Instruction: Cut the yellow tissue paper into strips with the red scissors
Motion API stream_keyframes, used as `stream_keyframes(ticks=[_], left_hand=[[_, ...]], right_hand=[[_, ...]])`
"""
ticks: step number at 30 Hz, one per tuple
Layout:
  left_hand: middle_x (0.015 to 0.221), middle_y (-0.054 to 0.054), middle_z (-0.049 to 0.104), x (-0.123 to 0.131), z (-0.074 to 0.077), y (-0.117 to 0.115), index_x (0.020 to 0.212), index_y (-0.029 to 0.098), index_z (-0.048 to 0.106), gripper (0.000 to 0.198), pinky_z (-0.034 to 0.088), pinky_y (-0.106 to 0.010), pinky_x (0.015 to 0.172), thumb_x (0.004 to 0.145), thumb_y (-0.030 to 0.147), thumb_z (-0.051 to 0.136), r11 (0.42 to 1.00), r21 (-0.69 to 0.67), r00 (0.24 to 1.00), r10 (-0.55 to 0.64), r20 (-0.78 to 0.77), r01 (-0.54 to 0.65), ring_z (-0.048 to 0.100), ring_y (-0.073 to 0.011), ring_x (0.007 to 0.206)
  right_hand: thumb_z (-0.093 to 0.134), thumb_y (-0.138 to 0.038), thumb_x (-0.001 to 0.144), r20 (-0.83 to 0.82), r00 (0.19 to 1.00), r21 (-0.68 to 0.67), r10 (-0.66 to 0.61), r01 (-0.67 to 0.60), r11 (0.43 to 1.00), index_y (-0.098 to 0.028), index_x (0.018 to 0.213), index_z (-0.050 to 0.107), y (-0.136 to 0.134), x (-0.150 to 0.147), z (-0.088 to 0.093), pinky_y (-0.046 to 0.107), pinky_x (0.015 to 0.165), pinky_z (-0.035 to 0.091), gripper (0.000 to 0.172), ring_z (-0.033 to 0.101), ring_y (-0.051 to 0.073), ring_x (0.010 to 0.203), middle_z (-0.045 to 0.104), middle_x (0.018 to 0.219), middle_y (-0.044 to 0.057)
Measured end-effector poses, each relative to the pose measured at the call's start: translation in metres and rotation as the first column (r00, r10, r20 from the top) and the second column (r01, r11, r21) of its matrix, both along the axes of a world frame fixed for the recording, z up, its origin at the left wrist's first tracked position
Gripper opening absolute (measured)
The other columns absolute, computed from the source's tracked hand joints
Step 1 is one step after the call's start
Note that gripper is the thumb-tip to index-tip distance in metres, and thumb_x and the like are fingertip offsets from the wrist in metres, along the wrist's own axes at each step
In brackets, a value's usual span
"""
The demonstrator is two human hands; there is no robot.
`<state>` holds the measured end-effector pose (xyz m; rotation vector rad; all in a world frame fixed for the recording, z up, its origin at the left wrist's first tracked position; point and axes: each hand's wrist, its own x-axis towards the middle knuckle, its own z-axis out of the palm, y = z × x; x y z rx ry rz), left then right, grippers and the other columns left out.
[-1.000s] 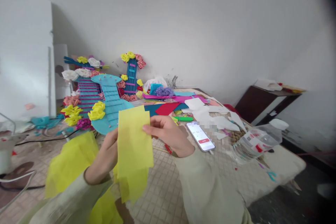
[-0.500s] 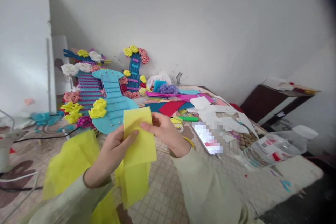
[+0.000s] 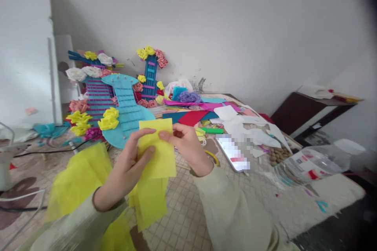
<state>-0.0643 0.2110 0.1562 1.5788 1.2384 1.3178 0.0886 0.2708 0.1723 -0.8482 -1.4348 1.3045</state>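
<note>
A rectangular piece of thin yellow paper (image 3: 160, 160), like crepe or tissue, is held up in front of me. On its left side is my left hand (image 3: 128, 168), with thumb and index finger over the front face and the other fingers partly hidden. My right hand (image 3: 188, 147) pinches the upper right edge, its thumb in front and fingertips behind. More yellow strips (image 3: 151, 206) lie on the table just below the held sheet. Beside my left forearm spreads a larger pile of yellow sheets (image 3: 81, 176).
Behind my hands stand a light-blue guitar-shaped craft (image 3: 129, 106) and other pieces decorated with paper flowers (image 3: 108, 119). To the right lie a phone (image 3: 232, 153), a green-handled tool (image 3: 213, 130), white paper scraps (image 3: 250, 133) and a clear plastic bottle (image 3: 315, 164). Cables (image 3: 23, 193) run at left.
My left index finger has come round onto the front of the yellow paper, near its top. My right hand keeps its pinch on the right edge. The view has shifted slightly.
</note>
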Motion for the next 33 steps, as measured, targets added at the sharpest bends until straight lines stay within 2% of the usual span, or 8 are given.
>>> stream_keyframes(ticks=[2, 4, 8, 17, 24, 27, 30, 33], left_hand=[[0.093, -0.001, 0.065, -0.001, 0.002, 0.002, 0.109, 0.028, 0.058, 0.025, 0.044, -0.022, 0.054, 0.085, 0.032, 0.053, 1.000, 0.008, 0.998, -0.014, -0.058, 0.015, 0.057, -0.0136, 0.068], [0.107, -0.003, 0.064, -0.001, 0.003, 0.003, 0.102, 0.025, 0.062, 0.022, 0.047, -0.025, 0.069, 0.085, 0.034, 0.052, 1.000, 0.000, 0.997, -0.028, -0.075, 0.028, 0.059, -0.0184, 0.089], [0.115, -0.002, 0.063, -0.001, 0.005, 0.002, 0.103, 0.026, 0.062, 0.023, 0.045, -0.029, 0.081, 0.086, 0.037, 0.051, 0.999, -0.013, 0.996, -0.048, -0.079, 0.047, 0.056, -0.0223, 0.104], [0.113, -0.002, 0.065, 0.001, 0.010, -0.002, 0.097, 0.026, 0.063, 0.020, 0.047, -0.028, 0.079, 0.082, 0.038, 0.057, 0.999, -0.044, 0.996, -0.035, -0.081, 0.032, 0.059, -0.0219, 0.100], [0.102, -0.002, 0.069, 0.002, 0.011, -0.002, 0.098, 0.026, 0.068, 0.024, 0.048, -0.023, 0.064, 0.080, 0.040, 0.060, 0.997, -0.078, 0.998, 0.010, -0.067, -0.016, 0.062, -0.0186, 0.083], [0.092, -0.002, 0.070, -0.001, 0.017, -0.001, 0.102, 0.027, 0.067, 0.028, 0.049, -0.022, 0.061, 0.079, 0.041, 0.061, 0.995, -0.078, 0.998, 0.062, -0.030, -0.064, 0.062, -0.0170, 0.078], [0.072, 0.000, 0.067, -0.006, 0.026, -0.001, 0.106, 0.026, 0.066, 0.033, 0.046, -0.020, 0.048, 0.077, 0.041, 0.064, 0.984, -0.133, 0.988, 0.132, 0.075, -0.121, 0.059, -0.0140, 0.059], [0.079, -0.002, 0.068, -0.010, 0.033, 0.001, 0.105, 0.023, 0.066, 0.040, 0.047, -0.020, 0.045, 0.070, 0.040, 0.070, 0.969, -0.199, 0.962, 0.184, 0.201, -0.144, 0.058, -0.0138, 0.056]], right_hand=[[0.073, -0.036, 0.066, -0.010, 1.000, -0.009, 0.017, -0.017, 1.000, -0.016, 0.070, 0.064, 0.000, 0.000, 0.001, 0.024, 0.051, 0.035, 0.022, 0.046, 0.011, 0.056, 0.057, 0.063, -0.002], [0.072, -0.037, 0.066, -0.015, 0.999, -0.016, 0.029, -0.029, 0.999, -0.016, 0.070, 0.063, -0.001, 0.000, 0.001, 0.024, 0.052, 0.035, 0.023, 0.046, 0.011, 0.056, 0.057, 0.063, -0.002], [0.072, -0.036, 0.066, -0.027, 0.998, -0.041, 0.063, -0.064, 0.997, -0.015, 0.074, 0.063, -0.002, -0.001, 0.001, 0.025, 0.054, 0.037, 0.024, 0.049, 0.012, 0.059, 0.059, 0.067, 0.000], [0.069, -0.035, 0.068, -0.033, 0.998, -0.056, 0.049, -0.051, 0.997, -0.016, 0.077, 0.063, -0.003, -0.001, -0.001, 0.028, 0.057, 0.040, 0.022, 0.053, 0.014, 0.062, 0.063, 0.074, 0.003], [0.070, -0.035, 0.069, -0.114, 0.993, -0.080, 0.025, -0.034, 0.996, -0.017, 0.082, 0.062, -0.009, -0.004, 0.004, 0.028, 0.061, 0.043, 0.024, 0.056, 0.014, 0.067, 0.064, 0.081, 0.004], [0.067, -0.041, 0.073, -0.084, 0.989, -0.104, 0.122, -0.130, 0.986, -0.017, 0.090, 0.062, -0.012, -0.002, 0.005, 0.028, 0.064, 0.045, 0.030, 0.058, 0.016, 0.075, 0.064, 0.086, 0.004], [0.069, -0.039, 0.073, 0.044, 0.947, -0.162, 0.318, -0.307, 0.938, -0.016, 0.083, 0.064, -0.014, 0.001, 0.001, 0.026, 0.063, 0.044, 0.026, 0.059, 0.015, 0.072, 0.064, 0.078, 0.002], [0.069, -0.032, 0.073, 0.088, 0.894, -0.188, 0.440, -0.419, 0.888, -0.014, 0.075, 0.065, -0.015, 0.002, -0.006, 0.025, 0.061, 0.044, 0.019, 0.059, 0.013, 0.065, 0.065, 0.074, 0.003]])
